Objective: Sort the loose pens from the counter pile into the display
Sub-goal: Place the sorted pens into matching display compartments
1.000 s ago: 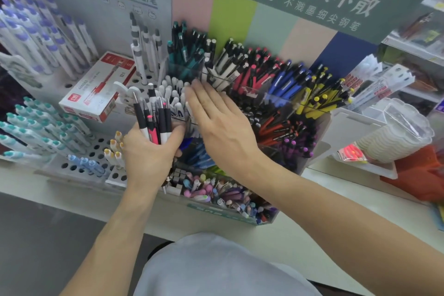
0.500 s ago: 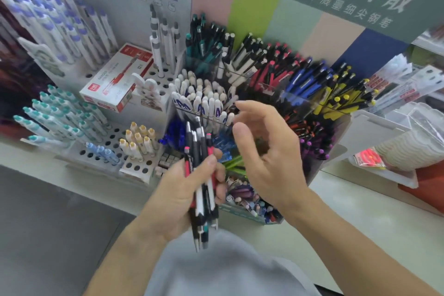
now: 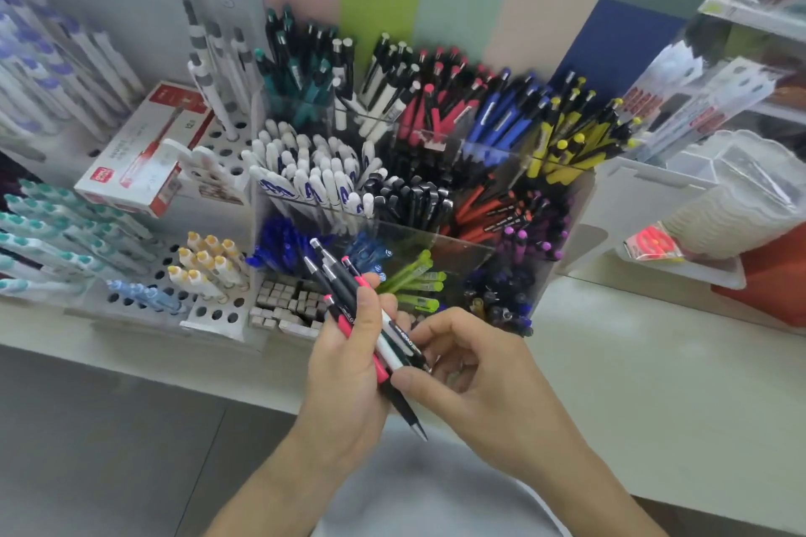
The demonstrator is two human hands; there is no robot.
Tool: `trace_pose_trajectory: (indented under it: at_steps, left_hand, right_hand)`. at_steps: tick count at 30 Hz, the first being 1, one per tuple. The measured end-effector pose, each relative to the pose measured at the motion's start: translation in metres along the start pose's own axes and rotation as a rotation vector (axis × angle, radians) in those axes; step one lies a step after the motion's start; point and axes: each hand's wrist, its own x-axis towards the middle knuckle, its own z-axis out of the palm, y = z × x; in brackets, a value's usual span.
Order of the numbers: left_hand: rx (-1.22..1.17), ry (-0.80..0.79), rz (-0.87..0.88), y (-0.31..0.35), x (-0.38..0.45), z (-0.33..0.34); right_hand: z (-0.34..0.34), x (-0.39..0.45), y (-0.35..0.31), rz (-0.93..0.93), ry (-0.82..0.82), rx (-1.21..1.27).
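Picking one pen from the held bunch.

Bunch of pens (image 3: 365, 318) clamped in left hand (image 3: 349, 366); right hand (image 3: 462, 366) pinching apparently one pen low down. Best drawn out straight, then matched by colour to display (image 3: 571, 205) just beyond.
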Motion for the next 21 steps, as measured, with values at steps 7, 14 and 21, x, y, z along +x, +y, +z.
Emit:
trace_pose_trajectory:
  at_steps: [7,14,21]
  left_hand:
    - [0.274,0.06,0.113,-0.012,0.009,-0.008]
    - [0.292,0.09,0.109,-0.023,0.011,-0.009]
    - [0.219,0.005,-0.008,-0.019,0.014,-0.019]
  right_hand:
    - [0.011,-0.002,0.011,0.085,0.123,0.152]
    - [0.016,-0.001,0.018,0.103,0.046,0.007]
    - [0.002,0.006,0.025,0.254,0.037,0.366]
